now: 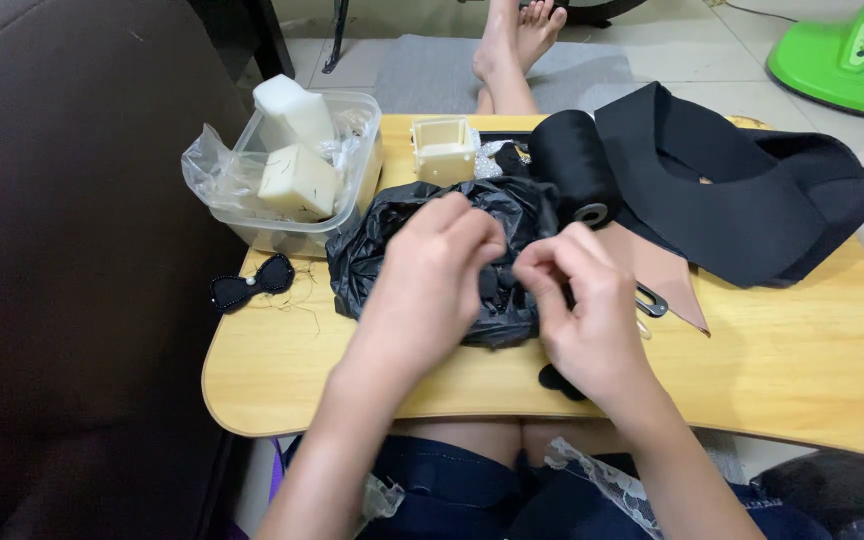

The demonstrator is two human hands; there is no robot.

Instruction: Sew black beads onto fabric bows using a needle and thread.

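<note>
Black piece (490, 283) pinched between left hand (430, 280), right hand (580, 305).

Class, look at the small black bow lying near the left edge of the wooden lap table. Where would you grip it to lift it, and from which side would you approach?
Pinch the black bow at its narrow centre knot, coming straight down from above. It lies flat on the wooden table with its two loops spread sideways, so the waist is probably the firmest part. The space above it looks open; the plastic container sits behind it.

Glossy crinkled black plastic bag (432, 255), smooth pale wooden lap table (782, 350), matt black cloth (752, 200), clear plastic tub (352, 150), satin-sheen black ribbon roll (572, 160).
</note>
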